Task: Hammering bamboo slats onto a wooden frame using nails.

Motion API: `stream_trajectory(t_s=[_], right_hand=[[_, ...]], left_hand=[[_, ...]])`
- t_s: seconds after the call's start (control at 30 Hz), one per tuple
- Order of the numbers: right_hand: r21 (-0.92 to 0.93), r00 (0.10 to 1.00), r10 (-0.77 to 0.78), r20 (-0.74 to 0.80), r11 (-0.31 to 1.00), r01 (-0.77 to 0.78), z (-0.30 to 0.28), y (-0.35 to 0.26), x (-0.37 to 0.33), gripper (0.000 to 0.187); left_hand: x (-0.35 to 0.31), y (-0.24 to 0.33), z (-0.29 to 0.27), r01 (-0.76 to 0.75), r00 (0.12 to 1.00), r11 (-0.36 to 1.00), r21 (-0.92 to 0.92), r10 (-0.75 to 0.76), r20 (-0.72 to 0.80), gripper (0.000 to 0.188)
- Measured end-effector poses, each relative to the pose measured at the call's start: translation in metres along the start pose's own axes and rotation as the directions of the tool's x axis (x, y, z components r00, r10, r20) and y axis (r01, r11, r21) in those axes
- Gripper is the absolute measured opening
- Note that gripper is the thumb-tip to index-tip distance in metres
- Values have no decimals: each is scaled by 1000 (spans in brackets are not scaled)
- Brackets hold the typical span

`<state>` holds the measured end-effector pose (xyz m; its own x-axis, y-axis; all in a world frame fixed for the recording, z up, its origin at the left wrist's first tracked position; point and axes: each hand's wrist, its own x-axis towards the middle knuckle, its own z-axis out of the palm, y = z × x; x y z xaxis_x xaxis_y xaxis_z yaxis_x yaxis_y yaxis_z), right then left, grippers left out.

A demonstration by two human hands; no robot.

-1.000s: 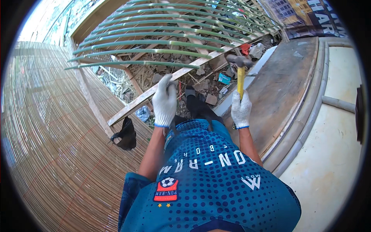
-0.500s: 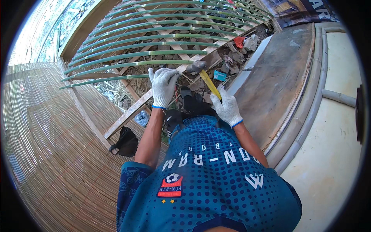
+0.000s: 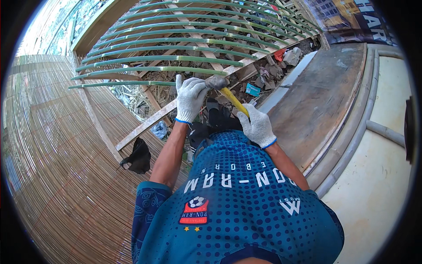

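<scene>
My right hand, in a white knit glove, is wrapped round the yellow handle of a hammer. The dark hammer head is right beside the fingertips of my left hand. That hand, gloved too, covers the right end of the nearest green bamboo strip. One of its digits sticks up while the others pinch together near the hammer head; whatever is between them is hidden. Under it a pale wooden beam slants across. Further green bamboo strips lie in spaced rows over the wooden frame beyond.
Thin slatted matting spreads on the left, with a black bag on it. Rubble and litter, including a blue packet, lie below the frame. A brown wooden board and grey bamboo poles run along the right.
The hammer head has come slightly left and down, closer to my left fingertips. My left hand has shifted a little to the right, still pinching. The view has tilted slightly.
</scene>
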<state>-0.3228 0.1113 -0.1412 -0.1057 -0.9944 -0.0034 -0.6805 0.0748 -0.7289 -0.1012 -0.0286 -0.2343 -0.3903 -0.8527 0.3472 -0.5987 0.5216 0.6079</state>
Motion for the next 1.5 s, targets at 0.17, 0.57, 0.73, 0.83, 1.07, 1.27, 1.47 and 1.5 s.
stream_trajectory(t_s=[0.17,0.57,0.73,0.83,1.07,1.27,1.47,1.5], right_hand=[[-83,993,-120,-19,990,118,5,6,0,23],[-135,993,-115,19,984,116,11,17,0,20],[-128,998,-56,1,990,56,5,10,-1,19],[-59,998,50,-31,997,-52,-6,7,-5,19],[-92,973,199,-117,973,-210,-20,32,-21,22],[-88,961,247,-123,962,-259,-24,39,-32,26],[-86,951,301,-67,948,-306,-19,42,-33,24],[-88,953,300,-48,949,-303,-19,41,-32,25]], left_hand=[[-1,0,1,-4,1000,1000,9,4,11,20],[1,0,3,-15,1000,1000,6,15,-6,14],[3,5,-4,-21,1000,999,-50,21,-11,23],[7,0,-16,-50,999,998,-33,50,-1,29],[16,-21,-38,-129,983,987,99,114,143,14],[26,-26,-37,-144,975,986,84,127,182,8],[29,-26,-34,-138,969,984,114,110,222,9],[30,-25,-34,-127,963,985,120,93,253,11]])
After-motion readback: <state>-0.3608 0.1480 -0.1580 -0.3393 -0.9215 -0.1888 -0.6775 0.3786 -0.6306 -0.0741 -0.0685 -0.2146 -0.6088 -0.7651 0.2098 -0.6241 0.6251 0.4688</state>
